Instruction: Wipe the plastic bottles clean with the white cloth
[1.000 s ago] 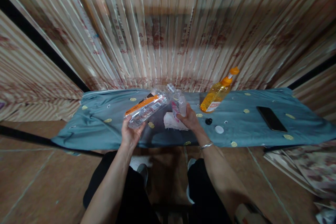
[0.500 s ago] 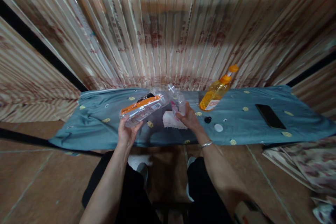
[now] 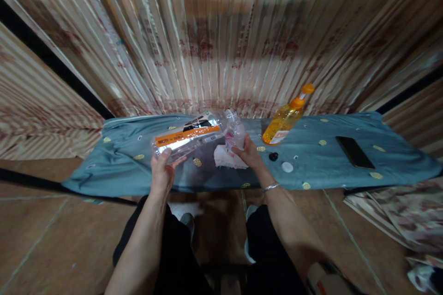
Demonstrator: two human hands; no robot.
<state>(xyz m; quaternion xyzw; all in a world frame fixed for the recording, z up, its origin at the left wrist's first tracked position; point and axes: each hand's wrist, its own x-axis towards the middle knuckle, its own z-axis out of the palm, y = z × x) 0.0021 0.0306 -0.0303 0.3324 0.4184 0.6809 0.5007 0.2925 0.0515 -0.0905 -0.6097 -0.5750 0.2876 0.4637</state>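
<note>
The left hand (image 3: 162, 169) grips a large clear bottle with an orange label (image 3: 187, 137), tipped almost level, its neck at the mouth of a small clear bottle (image 3: 235, 134) held upright by the right hand (image 3: 249, 154) over a white cloth (image 3: 224, 158). Farther right on the blue-covered table (image 3: 328, 166) lie a black cap (image 3: 273, 156), a white cap (image 3: 287, 166), an orange bottle (image 3: 285, 117) and a phone (image 3: 355, 152).

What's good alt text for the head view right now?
A seated person's left hand tips a large clear plastic bottle with an orange label toward a small clear bottle held upright by the right hand, above a white cloth. On the blue-grey covered table also sit an orange-capped bottle of yellow liquid, two loose caps and a black phone.
</note>
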